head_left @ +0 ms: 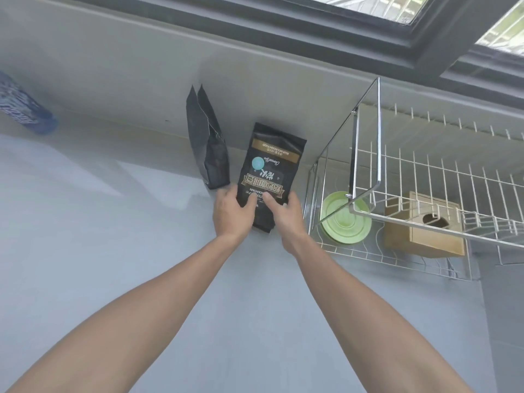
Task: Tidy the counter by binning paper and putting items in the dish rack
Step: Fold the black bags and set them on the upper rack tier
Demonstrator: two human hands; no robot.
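Note:
A black coffee bag (pixel 270 165) with a gold band and a teal dot lies upside down on the grey counter (pixel 113 251), against the back wall. My left hand (pixel 231 212) grips its near left edge and my right hand (pixel 285 215) grips its near right edge, both thumbs on the printed face. A second black bag (pixel 208 146) stands upright just left of it, leaning on the wall. The wire dish rack (pixel 397 222) stands to the right; its lower level holds a green plate (pixel 344 219) and a wooden block (pixel 425 231).
A blue-and-white bottle (pixel 24 109) leans at the far left by the wall. A dark-framed window (pixel 368 29) runs above the counter. The rack's white upper shelf (pixel 442 177) overhangs the wooden block.

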